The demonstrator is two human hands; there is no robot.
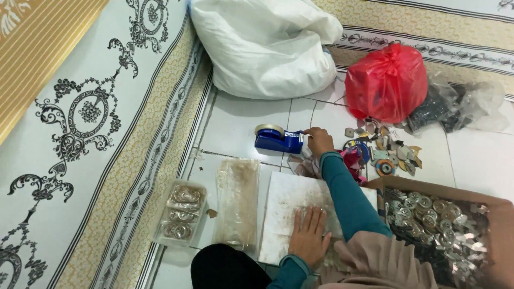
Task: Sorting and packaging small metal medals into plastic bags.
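White floor tiles, edged by a patterned mat (91,123) on the left. Right hand (319,142) reaches far, fingers curled on the blue tape dispenser (278,139), whose long axis runs left-right, its roll at the left end. Left hand (309,235) lies near, fingers spread flat, pressing a clear plastic packet (289,200). Cardboard box (498,214) of shiny metal pieces sits right
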